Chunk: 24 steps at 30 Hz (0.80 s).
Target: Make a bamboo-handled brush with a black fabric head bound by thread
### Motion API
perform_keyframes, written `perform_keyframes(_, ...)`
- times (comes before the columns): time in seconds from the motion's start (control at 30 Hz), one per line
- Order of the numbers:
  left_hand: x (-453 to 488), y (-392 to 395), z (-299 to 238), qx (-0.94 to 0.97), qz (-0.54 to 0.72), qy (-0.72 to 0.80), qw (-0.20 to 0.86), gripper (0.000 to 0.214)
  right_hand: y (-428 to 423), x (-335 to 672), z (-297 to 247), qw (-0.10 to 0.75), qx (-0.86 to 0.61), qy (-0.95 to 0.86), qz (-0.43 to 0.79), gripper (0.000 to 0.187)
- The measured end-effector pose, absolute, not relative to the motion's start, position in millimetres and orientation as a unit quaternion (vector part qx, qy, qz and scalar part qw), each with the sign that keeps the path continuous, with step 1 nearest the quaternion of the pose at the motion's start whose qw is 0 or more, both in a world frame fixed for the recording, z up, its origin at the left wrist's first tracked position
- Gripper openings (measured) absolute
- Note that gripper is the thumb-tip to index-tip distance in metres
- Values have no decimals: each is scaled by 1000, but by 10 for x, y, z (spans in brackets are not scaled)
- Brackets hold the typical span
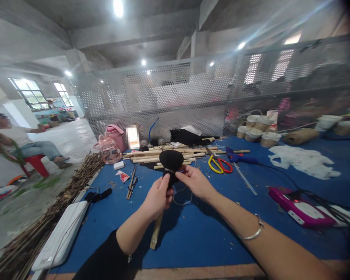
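Centrally in frame: one stick (155, 235), black cloth (171, 159) atop; left hand (157, 199) clamps both; right hand (197, 182) pinches thread (169, 170). Possible fault: thread unwinding, should that pinch slacken.

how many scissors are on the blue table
1 pair of scissors, with one yellow and one red handle, lying on the blue table beside the glue gun. Others may be hidden under the clutter.

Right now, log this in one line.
left hand: holding black-topped stick; right hand: fingers at cord round its neck; scissors: on table
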<state>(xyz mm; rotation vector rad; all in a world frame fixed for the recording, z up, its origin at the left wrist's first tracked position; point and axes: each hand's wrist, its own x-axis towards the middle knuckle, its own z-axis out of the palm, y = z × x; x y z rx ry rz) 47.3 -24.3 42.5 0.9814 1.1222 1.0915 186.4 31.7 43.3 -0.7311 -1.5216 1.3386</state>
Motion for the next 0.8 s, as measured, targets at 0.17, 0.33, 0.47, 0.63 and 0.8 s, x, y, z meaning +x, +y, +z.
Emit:
perform_keyframes(0.17,425,-219,425,404,465,477,626,47,292,1927,478,450,-317,-596,585,36)
perform_keyframes(0.33,421,-268,473,351,402,352,769,50,280,1861,451,450,-281,-499,685,46)
perform_keyframes(0.47,352,-294,468,313,329,221,863,43,250,1838,424,421,-261,-480,724,48)
perform_keyframes(0.63,304,-181,366,288,307,289,860,44,281,1864,331,368,-253,-494,746,46)
perform_keyframes(0.8,317,-74,366,347,472,389,711,52,349,1843,285,397,-302,-522,692,42)
